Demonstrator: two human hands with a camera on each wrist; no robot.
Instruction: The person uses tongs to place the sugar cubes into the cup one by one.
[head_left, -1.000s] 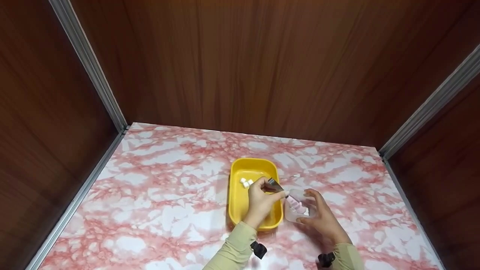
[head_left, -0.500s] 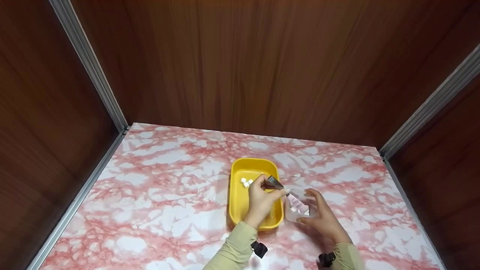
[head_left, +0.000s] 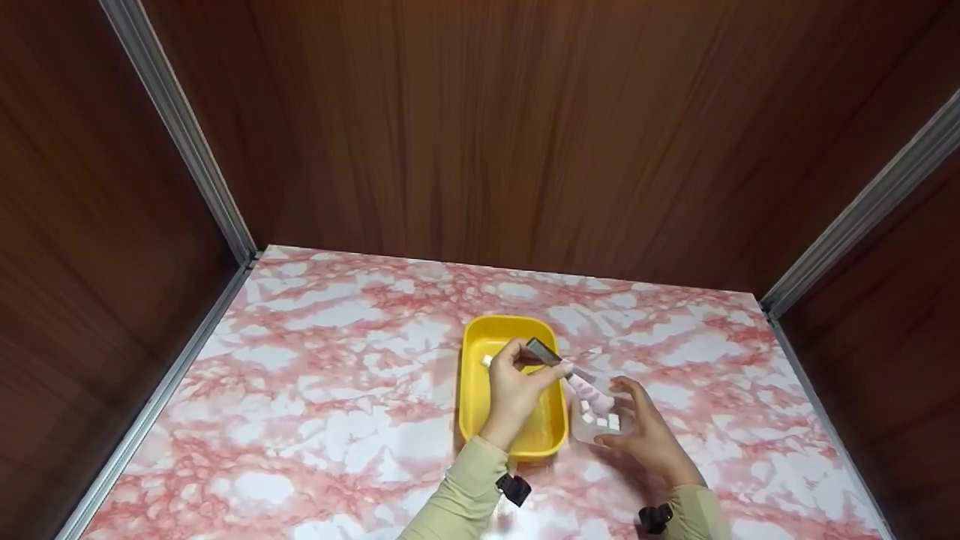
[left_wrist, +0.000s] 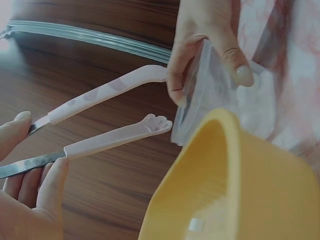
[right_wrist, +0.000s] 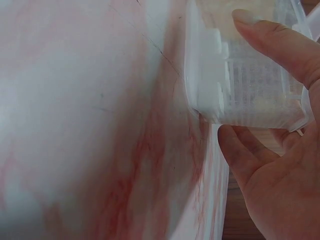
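Note:
My left hand [head_left: 512, 397] holds small metal tongs [left_wrist: 90, 97] with pink paw-shaped ends, pinched between thumb and fingers. In the left wrist view their two arms stand apart with nothing between the tips. From the head, the pink ends overlap a clear plastic container [head_left: 583, 436]. My right hand [head_left: 651, 436] grips that container by its sides, thumb on one side and fingers on the other. Several white cubes [head_left: 602, 422] lie in its bottom. A yellow tray [head_left: 513, 319] sits directly left of it, under my left hand, with a white cube [left_wrist: 195, 224] visible inside.
Both containers stand on a red-and-white marbled tabletop [head_left: 322, 390]. Brown wood panels [head_left: 480, 135] enclose the back and sides, with metal strips [head_left: 176, 127] along the corners.
My left hand has shifted slightly up and left, and the tongs' pink ends have risen from the container. More white cubes show in it. My right hand keeps its place.

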